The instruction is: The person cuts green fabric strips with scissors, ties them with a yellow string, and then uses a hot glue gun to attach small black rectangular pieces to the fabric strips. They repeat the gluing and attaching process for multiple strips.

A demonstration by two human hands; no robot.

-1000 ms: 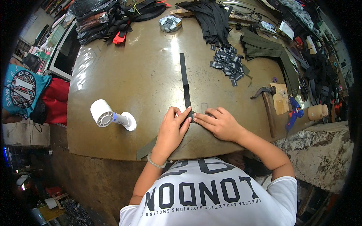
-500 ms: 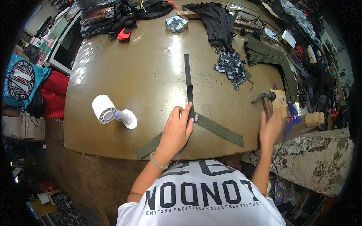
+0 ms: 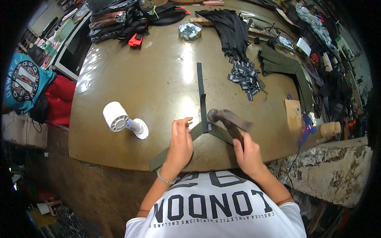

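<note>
A hammer [image 3: 233, 130] is in the grip of my right hand [image 3: 249, 154], its head raised beside the strap joint and slightly blurred. Beneath it, two olive-green webbing straps [image 3: 162, 156] spread in an inverted V from a black strap [image 3: 200, 81] that runs up the table. At the junction a small dark label [image 3: 209, 127] with pale print lies on the strap. My left hand [image 3: 181, 141] hovers just left of the junction, its fingers loosely bent and apart from the black strap, holding nothing.
A white handheld fan [image 3: 116, 117] stands to the left. Farther back are a tub [image 3: 189, 31] of small pieces, a pile of dark labels [image 3: 245, 76], black straps [image 3: 228, 31] and folded olive webbing [image 3: 278, 59]. A person [image 3: 29, 85] is at the far left.
My right hand has picked up the hammer from the table's right side and brought it to the strap junction. My left hand has let go of the black strap and drawn back left.
</note>
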